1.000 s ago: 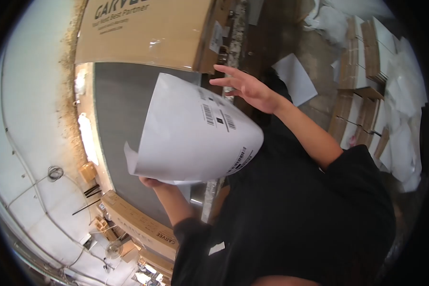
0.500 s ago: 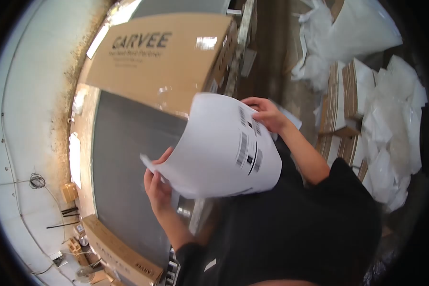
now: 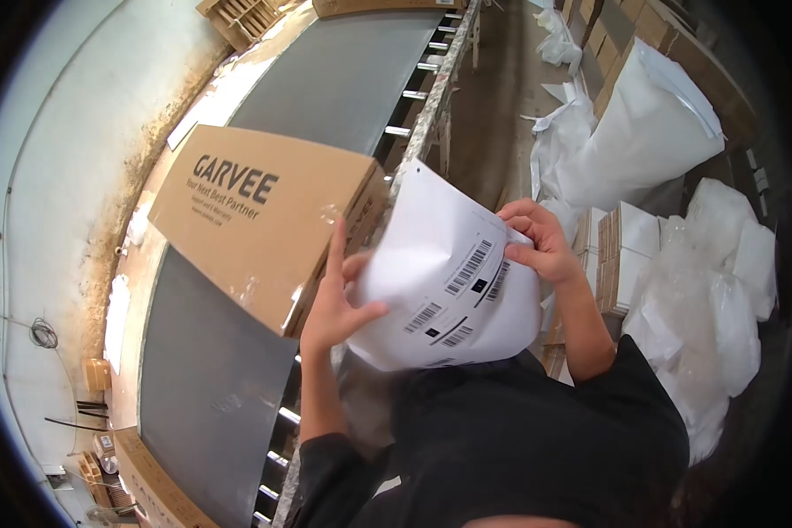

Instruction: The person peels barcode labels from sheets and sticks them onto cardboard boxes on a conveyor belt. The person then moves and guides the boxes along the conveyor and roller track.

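A white sheet of printed barcode labels (image 3: 387, 268) bows in front of my black shirt, its printed side facing up. My right hand (image 3: 541, 242) pinches the sheet's right edge between thumb and fingers. At the sheet's left edge is my left hand (image 3: 333, 304), its index finger stretched up and its thumb spread over the paper. Just beyond that hand, a brown GARVEE carton (image 3: 255, 216) lies on the grey conveyor belt (image 3: 216, 370).
A metal conveyor rail with rollers (image 3: 431, 110) runs along the belt's right side. Another carton (image 3: 163, 480) sits at the lower left. On the right are stacked flat cardboard pieces (image 3: 629, 255) and white plastic bags (image 3: 651, 123). A stained wall (image 3: 70, 202) stands at left.
My left hand has loosened from the sheet's edge and spread its fingers. The sheet has tilted, showing more of its barcodes. The carton appears lower in view as the camera has turned.
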{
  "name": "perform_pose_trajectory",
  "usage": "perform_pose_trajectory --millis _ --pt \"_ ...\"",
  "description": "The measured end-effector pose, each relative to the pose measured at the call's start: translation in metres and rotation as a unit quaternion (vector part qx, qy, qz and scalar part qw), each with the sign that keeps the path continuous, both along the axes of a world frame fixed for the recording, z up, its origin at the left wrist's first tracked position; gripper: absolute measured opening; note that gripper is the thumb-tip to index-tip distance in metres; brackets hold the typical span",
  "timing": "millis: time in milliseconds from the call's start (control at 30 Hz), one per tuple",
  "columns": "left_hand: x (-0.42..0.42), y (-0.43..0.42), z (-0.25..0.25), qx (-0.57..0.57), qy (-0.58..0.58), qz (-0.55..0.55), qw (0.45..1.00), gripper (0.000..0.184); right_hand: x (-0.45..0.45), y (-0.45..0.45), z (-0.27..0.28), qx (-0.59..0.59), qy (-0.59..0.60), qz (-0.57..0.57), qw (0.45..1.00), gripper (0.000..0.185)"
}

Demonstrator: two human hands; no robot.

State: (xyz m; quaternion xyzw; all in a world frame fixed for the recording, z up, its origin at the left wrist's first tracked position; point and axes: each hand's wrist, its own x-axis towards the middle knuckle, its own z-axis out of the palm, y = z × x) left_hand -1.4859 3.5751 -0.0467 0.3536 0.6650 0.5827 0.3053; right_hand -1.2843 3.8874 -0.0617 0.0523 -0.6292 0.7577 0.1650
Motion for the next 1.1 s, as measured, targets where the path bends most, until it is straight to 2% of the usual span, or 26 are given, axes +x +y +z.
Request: perform_pose_trajectory --millis 33,133,167,267,367,467,500,600,667,800,900,1000,1100 --pt "-0.001 0.018 -0.005 -0.031 -0.08 -0.05 0.995 0.122 0.003 0.018 0.003 0.008 0.002 -0.008 1.0 0.047" --pt "0.004 0.071 -0.017 0.027 -0.071 -0.055 0.996 0.122 0.011 0.071 0.015 0.027 -0.019 -0.031 0.999 0.046" --pt "0.004 0.086 -0.028 0.066 -0.063 -0.033 0.995 0.104 0.013 0.09 0.015 0.044 -0.027 -0.04 0.998 0.046" --pt "-0.001 0.104 -0.032 -0.044 -0.178 -0.1 0.978 0.077 0.013 0.128 0.018 0.09 -0.042 -0.042 0.994 0.044" --pt "-0.018 0.125 -0.046 -0.13 -0.188 -0.15 0.962 0.066 -0.002 0.157 0.021 0.085 -0.023 -0.051 0.995 0.039" --pt "-0.027 0.161 -0.029 -0.107 -0.187 -0.168 0.962 0.051 -0.022 0.184 0.013 0.071 -0.009 -0.071 0.995 0.033" --pt "-0.03 0.171 -0.027 -0.092 -0.181 -0.169 0.965 0.047 -0.027 0.19 0.009 0.072 -0.007 -0.08 0.994 0.032" --pt "-0.056 0.205 -0.042 -0.108 -0.281 -0.137 0.944 0.052 -0.044 0.222 0.006 0.124 -0.043 -0.112 0.985 0.028" --pt "-0.088 0.232 -0.068 -0.116 -0.268 -0.175 0.94 0.047 -0.06 0.249 0.006 0.216 -0.059 -0.138 0.965 0.029" --pt "-0.136 0.306 -0.073 -0.136 -0.251 -0.191 0.939 0.039 -0.093 0.296 0.02 0.397 -0.113 -0.196 0.889 0.032" --pt "-0.182 0.356 -0.076 -0.089 -0.196 -0.206 0.954 0.032 -0.124 0.327 0.026 0.424 -0.182 -0.201 0.864 0.039" --pt "-0.22 0.403 -0.071 -0.065 -0.134 -0.227 0.962 0.03 -0.155 0.344 0.016 0.598 -0.136 -0.302 0.73 0.046" --pt "-0.235 0.437 -0.076 -0.047 -0.151 -0.2 0.967 0.031 -0.175 0.354 0.008 0.6 -0.131 -0.302 0.729 0.055"
